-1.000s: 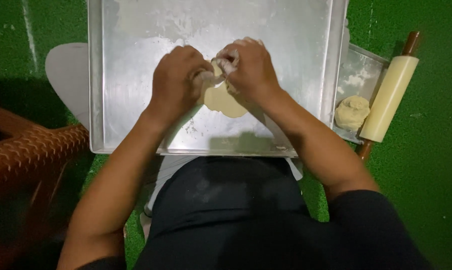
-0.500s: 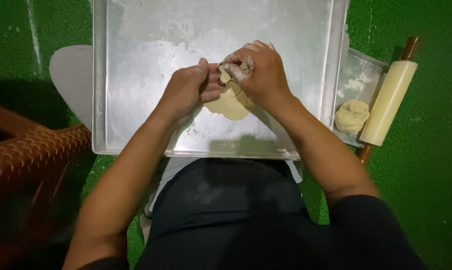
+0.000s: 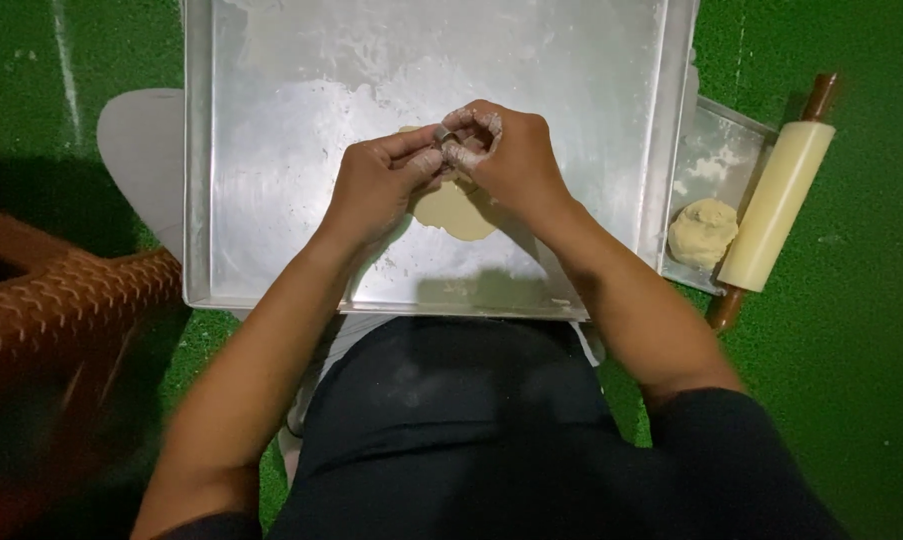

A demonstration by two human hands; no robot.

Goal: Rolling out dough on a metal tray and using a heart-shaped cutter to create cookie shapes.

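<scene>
the left hand (image 3: 376,185) and the right hand (image 3: 506,160) meet above the middle of a large square floured metal tray (image 3: 271,150), fingertips pinched together on a small bit of pale dough held between them; the floured fingers (image 3: 461,120) of the right hand curl over it. just beneath the hands a flat round piece of pale yellow dough (image 3: 456,212) lies on the tray floor, partly hidden by them. to the right, beside the big tray, a smaller metal tray (image 3: 711,150) carries a rough ball of dough (image 3: 701,232), and a cream rolling pin with brown wooden handles (image 3: 776,205) lies along it on the green mat (image 3: 861,350).
</scene>
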